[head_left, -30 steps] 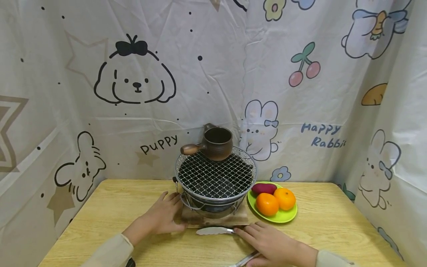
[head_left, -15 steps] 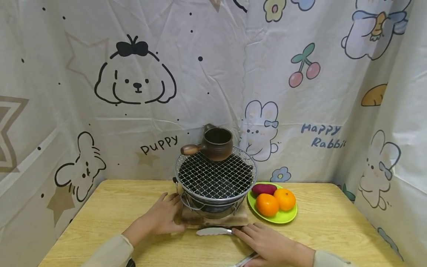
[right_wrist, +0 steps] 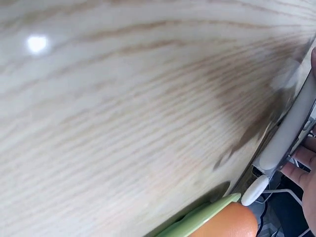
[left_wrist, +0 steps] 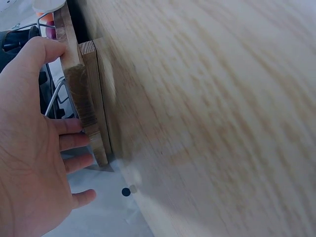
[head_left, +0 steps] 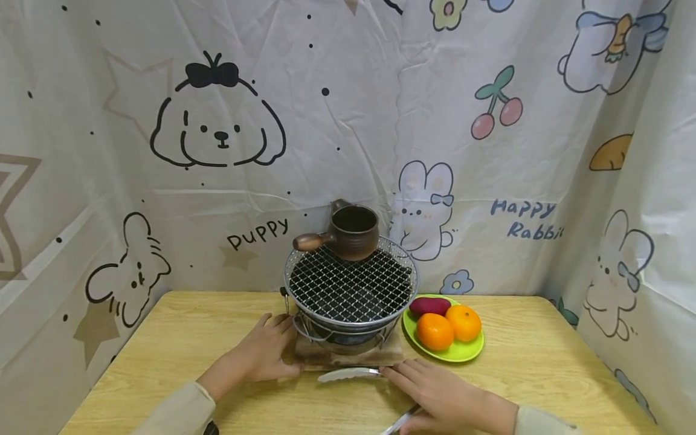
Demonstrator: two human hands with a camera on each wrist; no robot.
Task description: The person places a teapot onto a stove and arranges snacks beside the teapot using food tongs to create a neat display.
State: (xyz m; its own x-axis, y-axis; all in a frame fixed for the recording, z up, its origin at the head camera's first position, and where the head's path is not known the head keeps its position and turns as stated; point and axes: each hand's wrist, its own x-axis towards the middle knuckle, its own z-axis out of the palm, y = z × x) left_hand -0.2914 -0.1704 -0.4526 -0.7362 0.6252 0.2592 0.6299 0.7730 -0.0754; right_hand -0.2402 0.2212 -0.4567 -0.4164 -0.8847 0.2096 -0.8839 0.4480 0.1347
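Observation:
In the head view a round charcoal grill (head_left: 350, 290) with a wire mesh top stands on a wooden board (head_left: 348, 356). A small brown pot (head_left: 354, 232) with a side handle sits at the back of the mesh. My left hand (head_left: 266, 350) touches the left side of the board. In the left wrist view its thumb lies at the board's (left_wrist: 79, 89) corner and the fingers extend along its edge. My right hand (head_left: 437, 393) holds tongs (head_left: 348, 375) with pale scalloped tips, their arms spread apart, just in front of the board. The hand covers their hinge end.
To the right of the grill is a green plate (head_left: 454, 356) with two oranges (head_left: 435, 331) and a purple-red oblong item (head_left: 429, 306). A dark object (head_left: 211, 428) shows at the front by the left sleeve. A printed curtain (head_left: 348, 121) hangs behind the wooden table (head_left: 516, 362).
The head view has shifted slightly. Both hands stay in nearly the same place, and the tongs' visible tip tilts a little.

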